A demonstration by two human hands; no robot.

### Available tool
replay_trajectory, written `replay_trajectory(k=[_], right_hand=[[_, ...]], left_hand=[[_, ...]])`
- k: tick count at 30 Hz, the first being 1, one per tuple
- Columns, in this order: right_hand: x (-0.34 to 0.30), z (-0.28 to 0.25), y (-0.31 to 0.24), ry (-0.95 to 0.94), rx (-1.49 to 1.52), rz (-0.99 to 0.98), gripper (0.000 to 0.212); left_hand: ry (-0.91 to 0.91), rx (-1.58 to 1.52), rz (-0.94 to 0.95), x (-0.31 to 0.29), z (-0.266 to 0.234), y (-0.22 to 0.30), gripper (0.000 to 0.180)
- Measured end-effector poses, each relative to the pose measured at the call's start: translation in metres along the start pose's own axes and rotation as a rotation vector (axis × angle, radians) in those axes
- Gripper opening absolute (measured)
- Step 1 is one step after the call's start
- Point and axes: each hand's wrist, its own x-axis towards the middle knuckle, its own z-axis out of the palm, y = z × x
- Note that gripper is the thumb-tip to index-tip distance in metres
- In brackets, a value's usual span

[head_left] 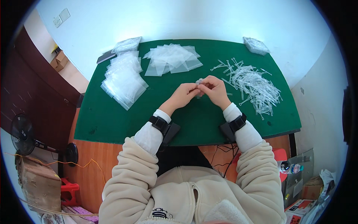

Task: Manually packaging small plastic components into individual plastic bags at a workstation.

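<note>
My left hand [185, 94] and my right hand [214, 90] meet above the middle of the green table, fingertips pinched together. Between them is a small bunch of clear plastic pieces [199, 81], mostly hidden by my fingers; it looks like the thin sticks nearby. To the right of my right hand lies a loose heap of clear plastic sticks with looped ends [255, 87]. Beyond my hands, clear flat zip bags [173, 58] are fanned out. Another overlapping stack of clear bags [125, 80] lies to the left.
Filled clear packs stand at the table's far left [127, 45] and far right [256, 45] corners. A dark flat object [106, 56] lies beside the left pack. The green table [108, 127] ends close to my body. Cables [225, 149] hang below its front edge.
</note>
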Motion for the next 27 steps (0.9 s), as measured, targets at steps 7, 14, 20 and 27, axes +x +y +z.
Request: replay_trajectory(k=[7, 14, 20, 27], right_hand=[[-0.003, 0.010, -0.004, -0.014, 0.249, 0.040, 0.004], [-0.002, 0.013, 0.001, 0.035, 0.258, 0.102, 0.005], [-0.004, 0.014, 0.000, 0.066, 0.051, -0.053, 0.009], [-0.005, 0.014, -0.002, 0.076, -0.011, 0.039, 0.008]], left_hand=[[-0.016, -0.052, 0.016, -0.008, -0.002, 0.007, 0.017], [0.016, -0.111, -0.036, -0.008, -0.004, 0.009, 0.019], [0.079, 0.183, -0.023, -0.009, 0.000, 0.012, 0.018], [0.167, 0.456, 0.028, -0.012, 0.012, 0.012, 0.015]])
